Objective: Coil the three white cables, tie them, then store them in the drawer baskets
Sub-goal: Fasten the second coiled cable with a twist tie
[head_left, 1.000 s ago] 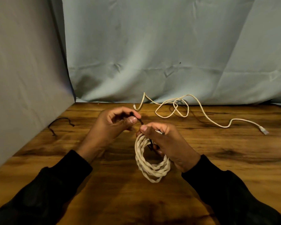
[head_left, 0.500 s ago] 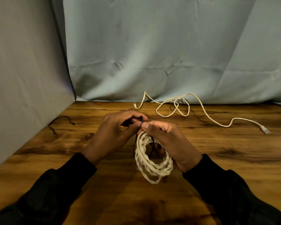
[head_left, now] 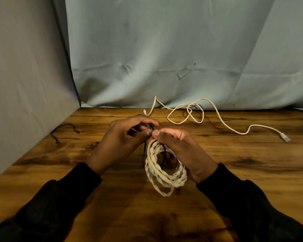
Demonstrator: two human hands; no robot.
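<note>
Hands at the top of a coiled cable

Here, both hands met over the middle of the wooden table. The right hand had its fingers curled through a coil of white cable, gripping its top right side, so that the coil hung from the hand with its lower loops near the table. The left hand pinched a thin black tie between thumb and fingers, right at the top of the coil; a strand of the tie ran down the coil's left side. The thumbs nearly touched.

Further back and to the right, a second white cable lay loose and uncoiled, its plug at the far right. Another black tie lay at the far left, near the grey cloth. Both sleeves were black.
</note>
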